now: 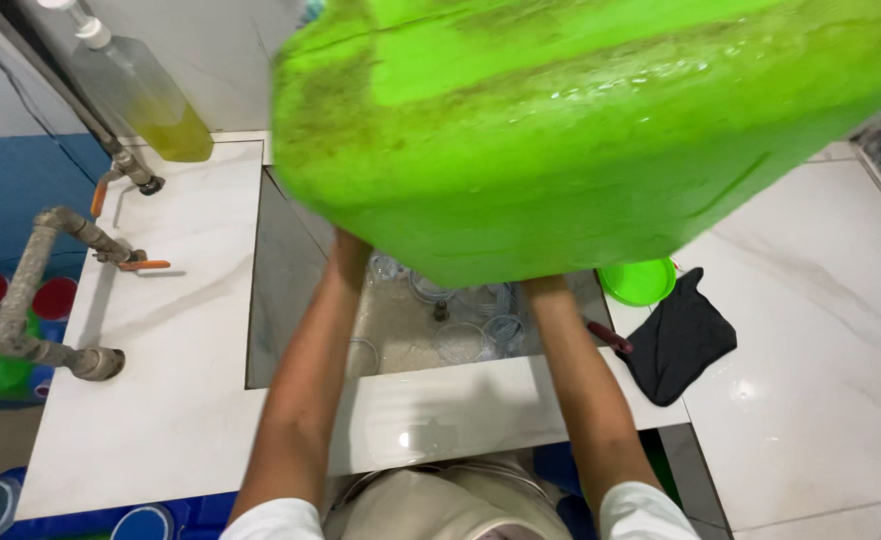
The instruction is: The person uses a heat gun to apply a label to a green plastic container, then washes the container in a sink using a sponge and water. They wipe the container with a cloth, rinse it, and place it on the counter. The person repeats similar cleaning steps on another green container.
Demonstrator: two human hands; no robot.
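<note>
Fingers of both hands are hidden behind the tub point(581, 130), so I cannot tell how they are set. The left forearm point(306, 370) and right forearm point(581, 390) both run up to its underside, which suggests the hands bear it from below, one on each side.

That tub is big, bright green and plastic. It is held in the air, tilted, close to the camera and above the sink point(281, 290). Its skin is wet, with drops near the upper right, and brownish grime runs in streaks across it.

Below, the white marble desk point(181, 330) wraps around the sink, which is cut in near the desk's back edge. A thick grey pipe point(31, 290) with orange tap handles point(146, 265) runs along the left edge. A clear pump bottle point(151, 100) of yellow liquid stands at the back left corner.

At the sink's right rim lies a black cloth point(681, 340). A small green bowl point(639, 282) sits just beside it, partly under the tub. Several clear glasses point(461, 342) stand on the sink floor between the forearms.

The work in hand looks like handling the tub over the sink, mid-lift or mid-tip. Being wet and bulky, it calls for a firm two-sided hold and care to keep it off the glasses beneath.
</note>
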